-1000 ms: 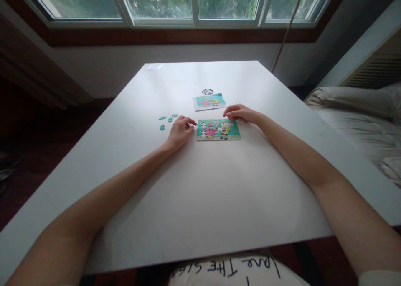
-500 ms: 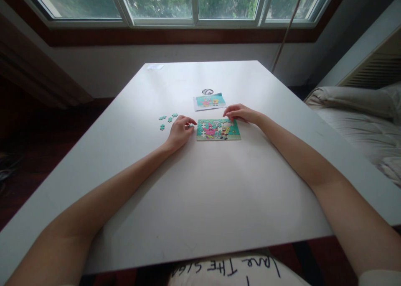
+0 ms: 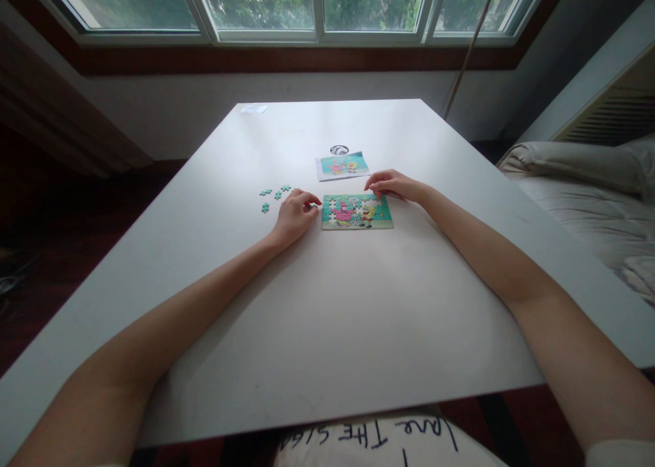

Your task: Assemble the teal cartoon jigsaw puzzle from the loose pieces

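Observation:
A cartoon jigsaw puzzle (image 3: pixel 353 214), with a pink figure and a yellow one on teal, lies flat on the white table (image 3: pixel 338 296). Pale gaps show among its fitted pieces. By its left edge is my left hand (image 3: pixel 295 214), fingers curved; a sliver of a teal puzzle piece (image 3: pixel 312 205) shows between thumb and forefinger. My right hand (image 3: pixel 395 184) rests over the far right corner of the puzzle, fingers bent and fingertips apart, with nothing visible held. Several loose teal pieces (image 3: pixel 278 195) are scattered left of my left hand.
Beyond the puzzle lies a picture card (image 3: pixel 342 166) of the same scene, with a dark round mark (image 3: pixel 338 150) behind it. A whitish scrap (image 3: pixel 254 109) is at the far left corner. A padded seat (image 3: pixel 563 194) stands right; a stick (image 3: pixel 468 54) leans by the window.

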Demonstrator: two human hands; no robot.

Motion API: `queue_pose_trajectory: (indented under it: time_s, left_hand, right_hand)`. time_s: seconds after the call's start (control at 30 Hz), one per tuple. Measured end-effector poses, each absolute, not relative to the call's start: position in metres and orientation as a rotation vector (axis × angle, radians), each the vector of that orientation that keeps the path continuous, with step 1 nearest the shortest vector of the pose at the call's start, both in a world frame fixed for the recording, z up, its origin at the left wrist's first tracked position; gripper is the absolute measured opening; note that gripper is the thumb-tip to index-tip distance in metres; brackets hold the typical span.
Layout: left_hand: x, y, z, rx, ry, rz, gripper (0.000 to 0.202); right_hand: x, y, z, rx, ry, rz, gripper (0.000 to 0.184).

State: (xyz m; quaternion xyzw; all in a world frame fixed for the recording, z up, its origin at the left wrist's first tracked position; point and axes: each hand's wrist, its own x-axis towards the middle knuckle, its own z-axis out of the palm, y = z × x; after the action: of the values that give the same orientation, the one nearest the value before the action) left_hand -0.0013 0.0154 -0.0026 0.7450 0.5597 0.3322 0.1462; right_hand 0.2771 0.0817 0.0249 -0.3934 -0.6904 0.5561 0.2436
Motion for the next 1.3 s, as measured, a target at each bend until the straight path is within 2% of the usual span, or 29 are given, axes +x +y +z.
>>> queue_pose_trajectory:
  time_s: [1.3]
  left_hand:
    - [-0.0019, 0.0147, -0.0028, 2.209, 1.590, 0.963, 0.021]
  right_hand:
    - [0.2768, 0.0802, 0.0265, -1.092, -1.888, 1.521, 0.029]
